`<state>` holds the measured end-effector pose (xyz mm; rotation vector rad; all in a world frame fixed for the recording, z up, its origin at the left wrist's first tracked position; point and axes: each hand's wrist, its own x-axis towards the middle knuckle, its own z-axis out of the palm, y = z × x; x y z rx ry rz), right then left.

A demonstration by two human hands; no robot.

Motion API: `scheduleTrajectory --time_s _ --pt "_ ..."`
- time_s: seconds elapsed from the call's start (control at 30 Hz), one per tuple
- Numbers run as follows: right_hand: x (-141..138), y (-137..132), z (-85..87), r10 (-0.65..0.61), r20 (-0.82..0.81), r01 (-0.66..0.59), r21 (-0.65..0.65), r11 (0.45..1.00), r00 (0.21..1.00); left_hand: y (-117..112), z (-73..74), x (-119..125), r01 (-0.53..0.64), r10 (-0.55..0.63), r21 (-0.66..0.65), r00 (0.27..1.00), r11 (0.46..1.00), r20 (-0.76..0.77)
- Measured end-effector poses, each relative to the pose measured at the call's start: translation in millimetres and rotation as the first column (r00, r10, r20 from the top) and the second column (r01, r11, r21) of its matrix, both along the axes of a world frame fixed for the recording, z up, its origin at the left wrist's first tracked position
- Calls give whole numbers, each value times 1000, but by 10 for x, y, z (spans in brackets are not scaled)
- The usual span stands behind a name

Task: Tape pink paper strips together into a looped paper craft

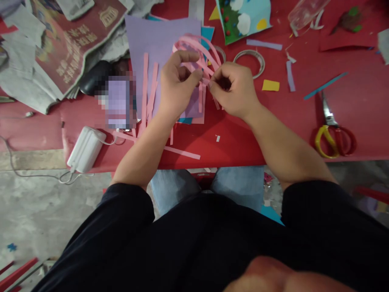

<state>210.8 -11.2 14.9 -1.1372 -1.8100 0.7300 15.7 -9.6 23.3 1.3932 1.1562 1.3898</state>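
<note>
Looped pink paper strips [209, 52] are gathered between my two hands, over a purple sheet of paper [164, 34]. My left hand [179, 79] is closed on the loops from the left, with thumb and forefinger near their lower crossing. From the right, my right hand [234, 87] pinches a strip at that same crossing. The fingertips of both hands nearly meet, and they hide part of the join. More flat pink strips [145, 89] lie on the purple sheet, left of my left hand. A loose pink strip [182, 153] rests near the table's front edge.
Scissors [330, 127] with yellow and red handles lie at right on the red table [231, 148]. A tape roll [259, 63] sits beyond my right hand. At left are a white power bank [86, 148], a black mouse [95, 77] and newspapers [18, 69].
</note>
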Motion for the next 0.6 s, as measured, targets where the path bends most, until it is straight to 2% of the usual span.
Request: scheduleTrajectory --time_s 0.1,0.3,0.47,0.6 --pt "8 12 -7 -2 0 2 -21 1000 1000 34 -19 -24 -31 31 4 1000 1000 4" --pt "71 46 8 38 71 -32 -94 995 997 51 -54 -1 9 -10 -57 1000 998 -28" --pt "106 90 26 65 70 -57 -119 991 995 70 -87 8 -5 10 -117 999 993 43" --pt "165 118 56 102 112 -87 -126 988 989 54 -76 -19 34 -35 -80 999 996 -10"
